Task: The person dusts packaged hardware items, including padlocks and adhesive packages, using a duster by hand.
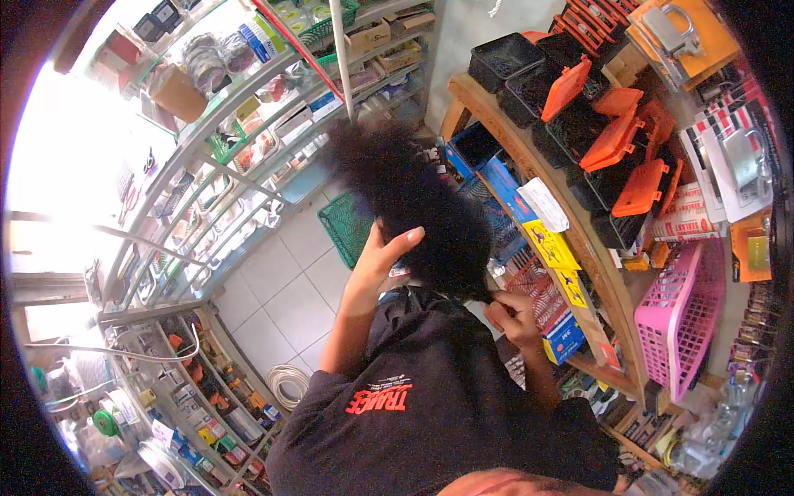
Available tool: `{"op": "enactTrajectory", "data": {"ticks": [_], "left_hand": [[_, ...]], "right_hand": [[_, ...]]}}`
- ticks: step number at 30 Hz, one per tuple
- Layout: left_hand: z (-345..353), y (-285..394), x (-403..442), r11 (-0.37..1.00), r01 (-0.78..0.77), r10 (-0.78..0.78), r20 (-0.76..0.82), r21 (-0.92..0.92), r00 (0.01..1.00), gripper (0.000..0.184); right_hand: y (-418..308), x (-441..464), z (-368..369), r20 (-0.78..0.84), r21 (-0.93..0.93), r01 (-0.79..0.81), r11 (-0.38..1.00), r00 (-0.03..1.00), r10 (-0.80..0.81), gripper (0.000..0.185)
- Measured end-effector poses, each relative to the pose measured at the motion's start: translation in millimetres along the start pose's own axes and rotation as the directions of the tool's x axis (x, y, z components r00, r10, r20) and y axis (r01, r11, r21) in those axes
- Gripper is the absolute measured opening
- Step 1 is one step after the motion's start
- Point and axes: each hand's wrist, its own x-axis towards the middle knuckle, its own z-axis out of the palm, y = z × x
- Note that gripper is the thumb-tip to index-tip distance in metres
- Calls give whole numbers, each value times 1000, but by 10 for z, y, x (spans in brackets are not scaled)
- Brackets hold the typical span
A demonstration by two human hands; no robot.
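Observation:
A black fluffy feather duster (434, 223) slants across the middle of the view, its far end smeared by motion. My left hand (380, 258) is at its left side, the thumb lying over the front and most of the fingers hidden behind the feathers. At the duster's near, narrow end, my right hand (514, 316) is closed around it, close to my dark shirt (430, 388). Whatever handle it has is hidden by that hand.
Glass shelves (240, 169) with packaged goods line the left. A wooden shelf (571, 240) on the right bears black bins with orange lids (641, 188). A pink basket (680, 318) stands beside it. On the tiled floor (289, 273) are a green basket (343, 231) and coiled white cable (287, 383).

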Motion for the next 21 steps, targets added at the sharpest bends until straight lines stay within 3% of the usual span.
{"op": "enactTrajectory", "data": {"ticks": [1,3,4,7,10,11,13,15,19,21], "left_hand": [[-1,-4,-7,1000,8,-8,14,10,1000,45],[64,65,-17,999,25,-26,45,30,999,48],[156,93,-24,999,-22,25,58,-45,998,44],[156,141,-54,998,56,-56,46,13,997,40],[219,195,-58,991,-96,91,54,97,994,47],[-83,-36,16,995,81,-80,4,-62,997,51],[-98,19,-9,996,74,-74,-10,-54,997,49],[-128,64,-16,999,-15,15,9,46,1000,51],[-258,88,23,976,203,-199,-47,84,979,56],[-97,120,10,991,128,-128,3,39,992,53]], "right_hand": [[-25,-6,-42,50,-122,-17,992,998,24,26],[-7,1,-52,-67,-122,94,988,992,-103,25],[-1,-1,-52,-123,-127,148,981,979,-164,25],[-91,-37,-65,-42,-163,52,985,997,-59,27],[-25,-74,-109,-173,-23,-1,1000,985,-3,27],[-47,-76,-132,-145,43,-53,998,988,59,27],[-114,-81,-202,-79,167,-161,973,981,176,26],[-25,-100,-335,-162,68,-21,997,986,31,26],[-64,-68,-359,-139,-291,228,929,951,-277,29],[0,-93,-357,-129,-186,147,972,977,-172,24]]}}
